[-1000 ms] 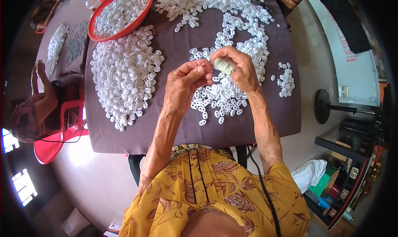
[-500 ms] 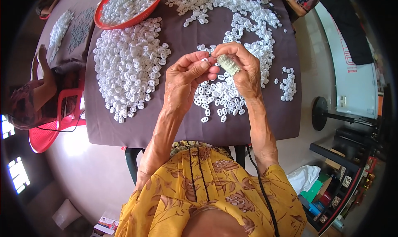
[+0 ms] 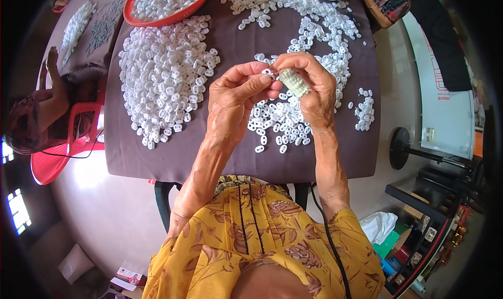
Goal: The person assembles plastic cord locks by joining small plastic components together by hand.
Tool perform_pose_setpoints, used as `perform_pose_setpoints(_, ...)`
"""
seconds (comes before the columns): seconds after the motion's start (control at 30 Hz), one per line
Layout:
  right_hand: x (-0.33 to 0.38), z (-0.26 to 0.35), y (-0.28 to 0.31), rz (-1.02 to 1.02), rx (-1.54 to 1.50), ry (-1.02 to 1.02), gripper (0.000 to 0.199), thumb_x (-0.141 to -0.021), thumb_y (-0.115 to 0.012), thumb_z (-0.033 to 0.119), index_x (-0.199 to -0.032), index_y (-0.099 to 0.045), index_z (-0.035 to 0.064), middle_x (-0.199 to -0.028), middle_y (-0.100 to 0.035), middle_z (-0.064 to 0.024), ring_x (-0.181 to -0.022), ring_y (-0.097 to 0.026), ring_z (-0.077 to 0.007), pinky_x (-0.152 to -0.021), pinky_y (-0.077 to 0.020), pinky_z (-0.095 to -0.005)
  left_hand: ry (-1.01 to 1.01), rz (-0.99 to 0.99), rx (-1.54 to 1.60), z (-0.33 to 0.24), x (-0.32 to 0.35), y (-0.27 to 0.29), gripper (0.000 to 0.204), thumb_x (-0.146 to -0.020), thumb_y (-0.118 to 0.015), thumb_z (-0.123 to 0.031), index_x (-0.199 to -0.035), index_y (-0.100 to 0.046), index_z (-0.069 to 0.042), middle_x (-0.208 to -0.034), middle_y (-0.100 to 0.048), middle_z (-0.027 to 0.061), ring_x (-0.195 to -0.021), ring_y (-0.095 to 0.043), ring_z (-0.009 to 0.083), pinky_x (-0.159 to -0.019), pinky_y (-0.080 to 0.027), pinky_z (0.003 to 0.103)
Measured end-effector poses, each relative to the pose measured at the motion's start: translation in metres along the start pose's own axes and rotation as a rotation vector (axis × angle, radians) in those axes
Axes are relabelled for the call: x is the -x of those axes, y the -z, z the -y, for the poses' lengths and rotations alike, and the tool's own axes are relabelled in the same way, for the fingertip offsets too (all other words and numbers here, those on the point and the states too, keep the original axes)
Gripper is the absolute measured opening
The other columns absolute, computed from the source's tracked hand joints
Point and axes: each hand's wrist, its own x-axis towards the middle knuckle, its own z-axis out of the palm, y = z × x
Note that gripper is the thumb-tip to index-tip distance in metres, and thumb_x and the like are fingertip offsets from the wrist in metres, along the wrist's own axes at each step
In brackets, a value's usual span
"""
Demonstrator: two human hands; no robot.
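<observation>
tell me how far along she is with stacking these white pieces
Done: a short pale stack sits in the right hand. In hand: the left hand pinches one white piece at the stack's end. Left: most of it, judging by the loose pieces on the table and in the red basket.

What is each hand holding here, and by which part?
The right hand grips a pale stack of small white pieces around its lower end. The left hand pinches one small white piece by its edge at the stack's top.

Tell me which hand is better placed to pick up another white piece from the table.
Left, probably. The left hand pinches only one small white piece, while the right hand is wrapped around the stacked roll.
</observation>
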Motion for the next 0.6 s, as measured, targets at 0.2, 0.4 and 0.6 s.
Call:
perform_pose_setpoints(0.2,-0.0006,-0.0027,0.0005,-0.010,0.047,0.051,0.025,-0.070,-0.037,-0.012,-0.087,-0.053,-0.0030,-0.087,-0.056,-0.0073,-0.074,-0.057,-0.0112,-0.068,-0.0496,-0.0228,-0.028,0.006,-0.020,-0.0001,0.0024,-0.0018,0.012,-0.079,-0.058,0.000,-0.090,-0.057,0.005,-0.080,-0.061,0.0111,-0.071,-0.062,0.0174,-0.065,-0.052,0.026)
perform_pose_setpoints(0.4,0.0002,0.0002,-0.0004,0.004,0.036,0.027,0.026,-0.069,-0.037,-0.012,-0.087,-0.053,-0.0027,-0.087,-0.056,-0.0069,-0.074,-0.057,-0.0111,-0.069,-0.0497,-0.0225,-0.035,0.011,-0.023,0.0007,0.0026,-0.0008,0.011,-0.079,-0.058,0.000,-0.090,-0.057,0.005,-0.080,-0.061,0.0105,-0.071,-0.062,0.0173,-0.065,-0.052,0.027)
perform_pose_setpoints(0.6,0.0013,0.0014,-0.0004,0.015,0.055,0.030,0.015,-0.075,-0.046,-0.007,-0.087,-0.053,-0.0022,-0.085,-0.055,-0.0060,-0.072,-0.056,-0.0100,-0.066,-0.0490,-0.0217,-0.051,0.016,-0.026,0.0026,0.0034,-0.0006,0.012,-0.079,-0.059,0.000,-0.090,-0.057,0.005,-0.079,-0.061,0.0106,-0.070,-0.062,0.0171,-0.065,-0.052,0.026)
